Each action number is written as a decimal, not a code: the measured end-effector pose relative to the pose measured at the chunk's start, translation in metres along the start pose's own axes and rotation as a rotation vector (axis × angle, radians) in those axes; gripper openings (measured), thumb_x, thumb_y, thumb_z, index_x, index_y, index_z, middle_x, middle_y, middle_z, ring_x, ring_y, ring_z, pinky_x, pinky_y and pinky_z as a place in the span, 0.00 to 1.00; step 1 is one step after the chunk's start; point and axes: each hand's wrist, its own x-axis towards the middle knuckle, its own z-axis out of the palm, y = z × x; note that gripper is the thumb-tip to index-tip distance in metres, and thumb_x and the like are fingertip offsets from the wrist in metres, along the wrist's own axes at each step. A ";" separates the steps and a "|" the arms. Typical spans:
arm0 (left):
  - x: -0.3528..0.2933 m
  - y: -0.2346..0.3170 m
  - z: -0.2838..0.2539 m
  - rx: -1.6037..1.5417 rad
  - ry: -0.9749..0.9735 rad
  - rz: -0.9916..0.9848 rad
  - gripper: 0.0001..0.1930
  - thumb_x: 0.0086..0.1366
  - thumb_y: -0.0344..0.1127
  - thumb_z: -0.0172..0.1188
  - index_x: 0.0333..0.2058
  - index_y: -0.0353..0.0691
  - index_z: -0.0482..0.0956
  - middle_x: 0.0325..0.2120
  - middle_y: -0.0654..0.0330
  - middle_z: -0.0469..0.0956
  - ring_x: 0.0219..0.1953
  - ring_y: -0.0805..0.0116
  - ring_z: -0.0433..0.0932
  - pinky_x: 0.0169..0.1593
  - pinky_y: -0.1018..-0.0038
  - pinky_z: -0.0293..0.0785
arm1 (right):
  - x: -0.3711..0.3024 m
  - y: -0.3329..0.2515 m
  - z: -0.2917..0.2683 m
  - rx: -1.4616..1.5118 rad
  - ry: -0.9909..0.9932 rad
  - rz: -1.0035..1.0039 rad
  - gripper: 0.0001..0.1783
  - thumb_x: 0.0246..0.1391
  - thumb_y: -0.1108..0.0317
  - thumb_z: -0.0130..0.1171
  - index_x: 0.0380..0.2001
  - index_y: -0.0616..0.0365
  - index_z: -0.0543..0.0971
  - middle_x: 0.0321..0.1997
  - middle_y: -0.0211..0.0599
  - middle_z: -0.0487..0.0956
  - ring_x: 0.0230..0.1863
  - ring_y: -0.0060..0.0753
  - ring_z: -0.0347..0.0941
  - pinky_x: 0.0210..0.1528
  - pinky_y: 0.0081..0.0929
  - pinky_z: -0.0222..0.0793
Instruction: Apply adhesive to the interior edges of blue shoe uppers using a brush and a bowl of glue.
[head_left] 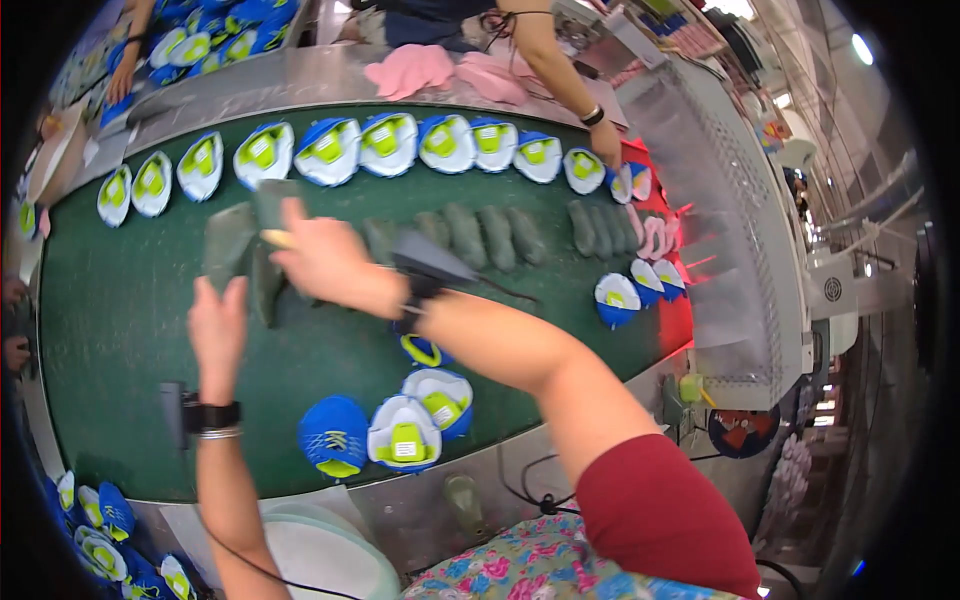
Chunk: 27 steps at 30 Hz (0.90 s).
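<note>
My left hand [218,320] is closed, thumb and fingers pinching the lower end of a dark green foot-shaped piece [229,238] over the green table. Just to its right, my right hand [328,258] is closed on a small yellow thing [277,238], mostly hidden by the fingers. Its index finger lies against another dark green piece [276,203]; whether it grips that piece is unclear. A further dark green shape [266,290] shows below my right hand. More foot-shaped pieces [464,236] lie in a row to the right.
Blue, white and lime shoe uppers [398,145] line the far side; others [404,434] lie nearer me. Pink pieces [655,238] sit by a red-lit machine opening [675,310]. Across the table, a co-worker's hand [604,142] touches the uppers. A white container [325,555] stands below.
</note>
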 end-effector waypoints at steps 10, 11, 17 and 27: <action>-0.142 0.377 0.309 -0.011 -0.322 0.251 0.19 0.61 0.45 0.56 0.36 0.33 0.64 0.22 0.43 0.79 0.25 0.44 0.80 0.30 0.55 0.77 | -0.239 0.339 -0.234 -0.319 0.220 0.573 0.38 0.51 0.54 0.60 0.64 0.52 0.61 0.35 0.56 0.80 0.38 0.58 0.77 0.40 0.49 0.71; -0.145 0.391 0.340 -0.002 -0.313 0.245 0.19 0.61 0.45 0.56 0.36 0.33 0.64 0.22 0.43 0.79 0.25 0.44 0.80 0.30 0.55 0.77 | -0.245 0.373 -0.232 -0.313 0.205 0.590 0.37 0.51 0.54 0.60 0.63 0.52 0.62 0.34 0.54 0.80 0.37 0.58 0.77 0.40 0.50 0.71; -0.151 0.390 0.416 0.171 -0.327 0.042 0.18 0.60 0.34 0.54 0.41 0.26 0.61 0.21 0.43 0.79 0.28 0.47 0.82 0.30 0.59 0.79 | -0.239 0.409 -0.191 -0.389 0.130 0.598 0.36 0.53 0.58 0.59 0.63 0.55 0.59 0.29 0.55 0.79 0.33 0.58 0.78 0.36 0.51 0.73; -0.288 0.333 0.233 -0.284 -0.180 -0.077 0.07 0.63 0.31 0.52 0.37 0.38 0.75 0.29 0.46 0.79 0.33 0.42 0.78 0.36 0.55 0.74 | -0.250 0.251 -0.181 0.179 0.259 0.101 0.13 0.53 0.59 0.60 0.37 0.55 0.79 0.33 0.45 0.77 0.34 0.53 0.75 0.35 0.43 0.70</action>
